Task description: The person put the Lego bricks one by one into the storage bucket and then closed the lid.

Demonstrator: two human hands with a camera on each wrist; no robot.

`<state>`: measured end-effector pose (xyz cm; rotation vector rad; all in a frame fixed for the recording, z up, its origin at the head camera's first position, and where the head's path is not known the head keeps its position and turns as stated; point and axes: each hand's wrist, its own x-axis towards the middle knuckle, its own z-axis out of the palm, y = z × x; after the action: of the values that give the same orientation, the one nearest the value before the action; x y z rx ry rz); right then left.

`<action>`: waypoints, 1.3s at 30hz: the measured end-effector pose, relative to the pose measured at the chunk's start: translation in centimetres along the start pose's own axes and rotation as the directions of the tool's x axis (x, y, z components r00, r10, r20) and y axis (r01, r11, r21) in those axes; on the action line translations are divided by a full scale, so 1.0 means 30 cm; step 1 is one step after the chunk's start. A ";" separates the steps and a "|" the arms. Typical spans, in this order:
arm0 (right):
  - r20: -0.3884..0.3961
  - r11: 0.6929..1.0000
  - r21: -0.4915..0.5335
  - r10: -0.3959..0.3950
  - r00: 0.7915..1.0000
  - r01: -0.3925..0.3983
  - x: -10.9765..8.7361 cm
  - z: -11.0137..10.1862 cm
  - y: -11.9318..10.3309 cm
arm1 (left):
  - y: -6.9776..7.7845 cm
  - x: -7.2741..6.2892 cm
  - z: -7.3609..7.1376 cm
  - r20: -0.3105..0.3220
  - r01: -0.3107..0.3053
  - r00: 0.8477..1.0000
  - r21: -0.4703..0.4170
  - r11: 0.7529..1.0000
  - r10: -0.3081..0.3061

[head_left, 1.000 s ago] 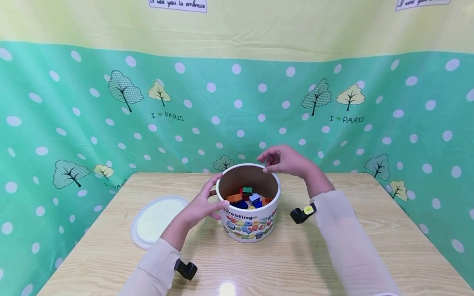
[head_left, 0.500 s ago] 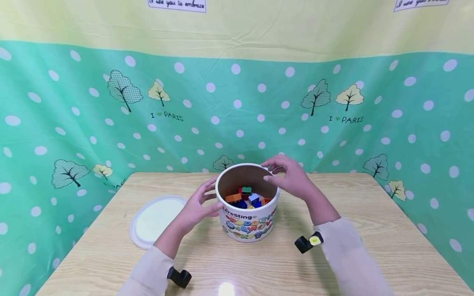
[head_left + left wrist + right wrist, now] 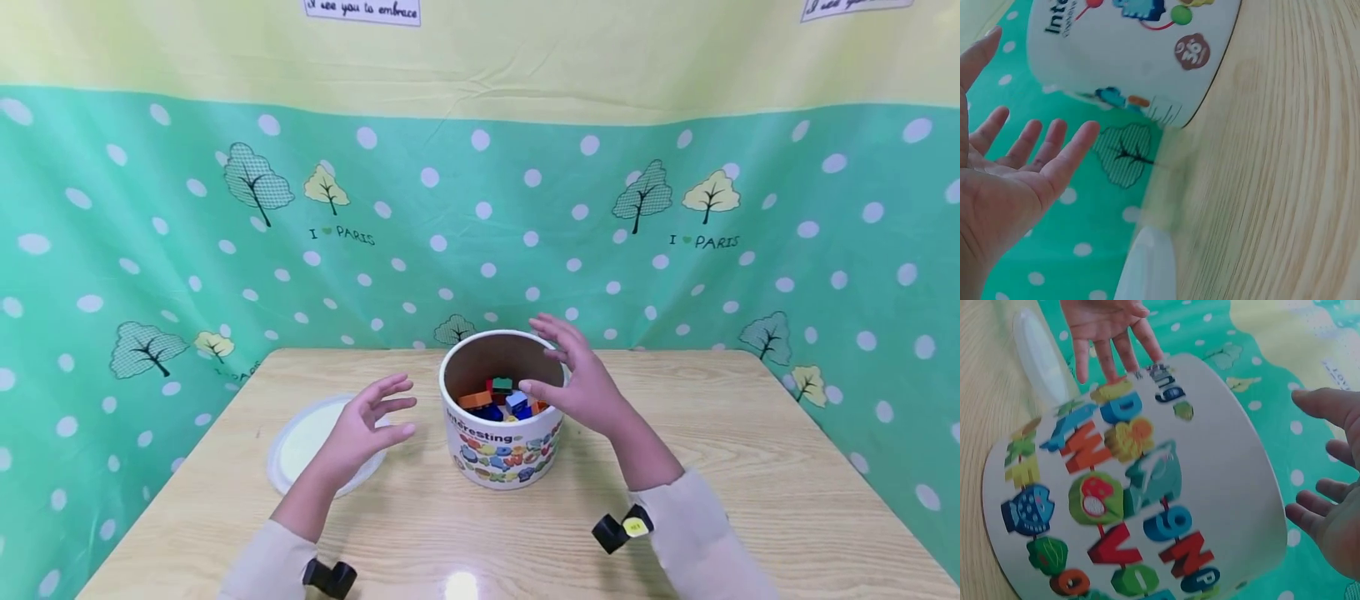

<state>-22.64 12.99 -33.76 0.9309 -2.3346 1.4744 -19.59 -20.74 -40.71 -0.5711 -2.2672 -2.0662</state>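
Note:
A round white bucket printed with colourful letters and pictures stands upright on the table, its top uncovered. Several building blocks in orange, blue, green and red lie at its bottom. My left hand is held in the air left of the bucket, fingers spread, apart from it and overlapping the lid in the head view. At the bucket's right rim my right hand hovers with extended fingers and nothing in its grasp. The right wrist view shows the bucket's printed side close by, with the right hand's fingers past the rim.
The round white lid lies flat on the wooden table, left of the bucket. Behind the table hangs a green dotted curtain with printed trees, close to the far edge.
My left hand has let go of the bucket's left rim and drawn away to the left. The right hand has shifted slightly at the right rim, its fingers straightening. The bucket stays in place.

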 end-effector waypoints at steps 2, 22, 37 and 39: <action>-0.001 1.000 0.009 -0.003 1.000 0.003 -0.003 0.006 -0.010 | 0.007 -0.015 -0.018 0.006 -0.025 1.000 -0.015 1.000 0.025; 0.111 0.938 0.278 -0.244 0.963 0.206 0.015 0.126 -0.094 | 0.079 -0.173 -0.246 -0.043 -0.180 0.983 0.023 0.983 0.181; 0.261 0.939 0.299 -0.252 0.932 0.171 0.011 0.371 -0.155 | 0.050 -0.292 -0.397 -0.161 -0.091 0.981 0.087 0.992 0.104; 0.292 0.948 0.291 -0.218 0.931 0.131 0.006 0.409 -0.148 | 0.038 -0.302 -0.417 -0.192 -0.061 0.978 0.119 0.991 0.083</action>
<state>-18.33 0.91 -36.18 1.5151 -2.2135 1.6977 -13.66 -35.03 -40.43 -0.4163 -2.1987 -1.8563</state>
